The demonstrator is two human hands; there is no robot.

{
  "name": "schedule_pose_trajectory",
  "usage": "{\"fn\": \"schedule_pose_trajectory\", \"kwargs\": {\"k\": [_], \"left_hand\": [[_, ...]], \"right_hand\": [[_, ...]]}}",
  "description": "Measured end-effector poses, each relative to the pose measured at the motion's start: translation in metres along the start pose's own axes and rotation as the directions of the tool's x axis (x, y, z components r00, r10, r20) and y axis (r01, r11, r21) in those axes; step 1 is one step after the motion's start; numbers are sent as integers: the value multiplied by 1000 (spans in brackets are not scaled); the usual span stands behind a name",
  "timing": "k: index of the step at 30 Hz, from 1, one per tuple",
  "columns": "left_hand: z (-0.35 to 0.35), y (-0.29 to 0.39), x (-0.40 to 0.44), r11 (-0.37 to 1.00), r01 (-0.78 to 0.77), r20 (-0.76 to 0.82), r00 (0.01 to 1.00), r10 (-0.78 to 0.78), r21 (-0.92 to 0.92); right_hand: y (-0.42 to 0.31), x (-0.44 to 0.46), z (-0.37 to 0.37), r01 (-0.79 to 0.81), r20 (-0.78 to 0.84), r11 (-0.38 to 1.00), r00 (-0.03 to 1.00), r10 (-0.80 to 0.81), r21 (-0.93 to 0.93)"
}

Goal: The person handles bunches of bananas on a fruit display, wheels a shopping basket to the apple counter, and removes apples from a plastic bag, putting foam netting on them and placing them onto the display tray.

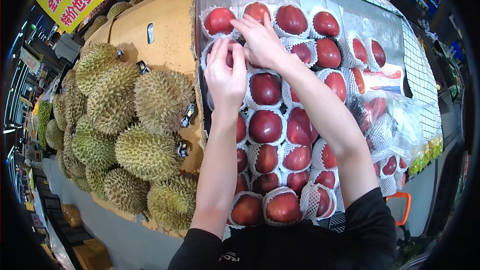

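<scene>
Dark red apples, each in a white foam net, lie in rows on the stand in front of me. My left hand point(226, 75) is curled over a red apple point(230, 58) near the left edge of the second row, its fingers bent against it. Just right of it, my right hand point(261, 42) reaches in with fingers stretched out and apart, over the netted apples. Its fingertips overlap an apple point(256, 11) in the back row; whether they press on it I cannot tell. A brighter red apple point(219, 21) sits just beyond both hands. My palms hide the fruit beneath.
Spiky durians point(112, 95) are heaped on the left beside a cardboard box wall point(150, 15). Right of the apples lie a clear plastic bag point(400, 120) and a white grid-patterned sheet point(422, 80). An orange handle point(406, 209) stands at lower right.
</scene>
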State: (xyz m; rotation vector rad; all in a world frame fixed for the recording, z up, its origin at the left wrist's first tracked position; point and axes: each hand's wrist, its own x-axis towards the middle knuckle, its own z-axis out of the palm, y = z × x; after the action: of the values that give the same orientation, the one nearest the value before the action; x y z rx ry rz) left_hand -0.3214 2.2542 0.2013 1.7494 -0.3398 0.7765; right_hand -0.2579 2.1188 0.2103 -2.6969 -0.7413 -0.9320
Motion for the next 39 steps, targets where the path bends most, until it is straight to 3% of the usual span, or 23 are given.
{"fn": "schedule_pose_trajectory", "kwargs": {"k": [3, 4, 6, 7, 8, 10, 13, 15, 16, 20, 22, 26, 27, 30, 34, 36, 39], "left_hand": [[-20, 26, -28, 997, 57, 163, 985, -49, -47], [-28, 35, -35, 984, 106, 256, 964, -67, -145], [-49, 58, -50, 980, 169, 402, 909, -112, -108], [-51, 52, -62, 989, 96, 388, 920, -47, -109], [-57, 48, -75, 988, 123, 437, 897, -72, -91], [-71, 62, -98, 997, 64, 446, 894, -37, -46], [-78, 60, -133, 995, 85, 508, 860, -44, -57], [-83, 68, -148, 992, 118, 581, 811, -69, -47], [-87, 76, -152, 986, 165, 621, 769, -151, 35], [-93, 89, -179, 978, 205, 722, 684, -109, -47], [-95, 91, -199, 986, 104, 729, 684, 25, -131], [-102, 92, -230, 984, 169, 837, 545, -48, -54], [-105, 91, -236, 992, 110, 829, 559, -9, -63], [-109, 91, -253, 986, 150, 809, 587, -30, -72], [-110, 95, -265, 993, -2, 781, 617, 96, -121], [-106, 93, -273, 995, -32, 773, 628, 94, -95], [-102, 97, -276, 996, -93, 769, 636, 64, -6]], "right_hand": [[-26, -47, -30, -16, 56, 995, 998, 10, 96], [-34, -63, -38, 0, 55, 995, 998, -6, 101], [-52, -97, -58, -54, 182, 981, 983, 19, 188], [-65, -112, -70, -105, 228, 965, 972, 49, 241], [-79, -129, -82, -160, 274, 944, 958, 79, 289], [-102, -160, -97, -198, 342, 940, 935, 95, 278], [-136, -207, -115, -234, 210, 905, 963, 167, 354], [-156, -234, -126, -328, 176, 858, 944, 280, 395], [-166, -246, -131, -363, 136, 830, 931, 338, 423], [-208, -292, -144, -476, 26, 738, 848, 529, 479], [-225, -308, -150, -473, -31, 746, 835, 549, 469], [-238, -333, -157, -492, 15, 734, 835, 550, 469], [-239, -335, -159, -503, 36, 716, 829, 558, 483], [-241, -337, -161, -537, 93, 661, 808, 582, 524], [-234, -351, -158, -439, -6, 686, 840, 543, 580], [-230, -357, -169, -508, 104, 617, 815, 570, 601], [-210, -371, -179, -388, -24, 699, 865, 501, 601]]}}
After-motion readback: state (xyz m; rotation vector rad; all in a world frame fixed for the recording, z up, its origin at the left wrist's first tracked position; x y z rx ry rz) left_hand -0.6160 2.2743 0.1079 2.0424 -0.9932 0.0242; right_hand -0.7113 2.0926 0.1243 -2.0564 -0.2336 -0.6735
